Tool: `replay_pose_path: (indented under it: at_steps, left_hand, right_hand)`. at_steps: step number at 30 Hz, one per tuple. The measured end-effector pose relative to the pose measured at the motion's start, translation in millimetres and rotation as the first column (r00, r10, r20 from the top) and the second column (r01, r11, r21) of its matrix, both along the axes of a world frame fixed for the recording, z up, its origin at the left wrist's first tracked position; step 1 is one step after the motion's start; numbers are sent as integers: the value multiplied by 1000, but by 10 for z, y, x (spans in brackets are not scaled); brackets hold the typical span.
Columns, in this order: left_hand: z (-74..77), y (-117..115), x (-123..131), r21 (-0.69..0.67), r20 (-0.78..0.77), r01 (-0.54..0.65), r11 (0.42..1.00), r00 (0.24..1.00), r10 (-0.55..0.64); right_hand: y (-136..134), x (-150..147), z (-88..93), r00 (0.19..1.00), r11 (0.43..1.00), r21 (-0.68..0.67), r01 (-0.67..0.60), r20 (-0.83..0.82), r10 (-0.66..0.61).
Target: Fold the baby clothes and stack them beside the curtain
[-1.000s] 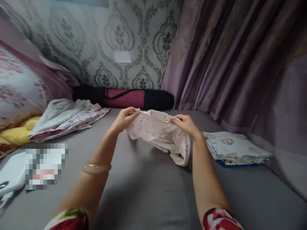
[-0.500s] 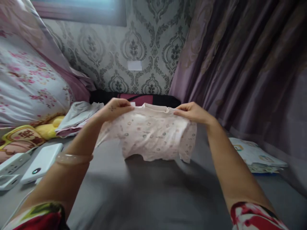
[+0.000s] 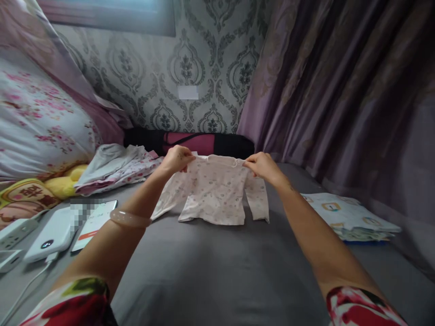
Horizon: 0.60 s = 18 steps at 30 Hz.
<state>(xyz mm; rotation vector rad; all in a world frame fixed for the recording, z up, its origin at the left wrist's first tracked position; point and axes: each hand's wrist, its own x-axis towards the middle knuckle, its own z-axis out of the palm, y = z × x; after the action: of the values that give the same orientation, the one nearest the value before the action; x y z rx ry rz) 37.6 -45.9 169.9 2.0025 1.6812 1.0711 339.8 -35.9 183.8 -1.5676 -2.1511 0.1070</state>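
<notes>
A small pale pink long-sleeved shirt [image 3: 215, 192] with a fine printed pattern hangs between my hands, its collar facing the wall. My left hand [image 3: 177, 159] pinches its left shoulder, and my right hand [image 3: 264, 167] pinches the right one. Both hands are closed on the fabric. The lower hem reaches the grey sheet [image 3: 217, 267], and both sleeves droop out to the sides. A translucent bangle circles my left wrist.
On the left lie folded clothes [image 3: 113, 165], a yellow plush [image 3: 64, 184], a white power bank [image 3: 50, 235] with a cable, and a phone [image 3: 95, 224]. To the right is a stack of printed packs [image 3: 353, 215]. A black-and-pink roll [image 3: 190, 141] lies along the wall.
Both hands have lowered slightly and drawn a little closer together, still gripping the shirt. The shirt's body hangs straighter, with its hem now down at the sheet. The phone has come into view.
</notes>
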Motion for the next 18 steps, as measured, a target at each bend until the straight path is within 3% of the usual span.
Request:
replay_pose_path:
  at_steps: [2,3,4,5,6,7,9,10,12,16,18]
  left_hand:
    - [133,-39,109,201,67,-92,975,995,80]
    - [197,-52,158,370,112,-158,915,986,125]
    - [251,-59,196,537,152,-213,816,976,154]
    - [291,-57,222,667,165,-231,709,973,162]
    - [313,-46,233,740,138,-204,641,979,152]
    - [317,-26,228,757,73,-141,638,989,132]
    - [281,32,184,663,-68,-29,748,993,99]
    - [250,65,154,619,-81,-41,784,990,116]
    - [195,124,105,617,-24,-132,776,982,186]
    - [192,195,100,625,-39,-96,775,987,153]
    - [220,216,128,637,12,-141,758,985,173]
  right_hand:
    - [-22,-55,67,993,993,110,34,-116,-21]
    - [-30,-80,95,984,972,227,59,-178,-19]
    - [-33,-100,117,973,930,355,92,-232,-8]
    - [-30,-114,128,964,880,461,116,-265,12]
    - [-18,-122,129,962,844,524,114,-271,39]
    - [0,-122,120,967,840,537,77,-247,70]
    - [52,-107,85,979,882,471,-15,-171,108]
    - [82,-97,65,982,895,445,-22,-157,103]
    - [134,-85,36,983,887,461,26,-175,62]
    - [188,-106,56,990,886,464,12,-129,54]
    - [196,-120,94,990,871,489,48,-141,25]
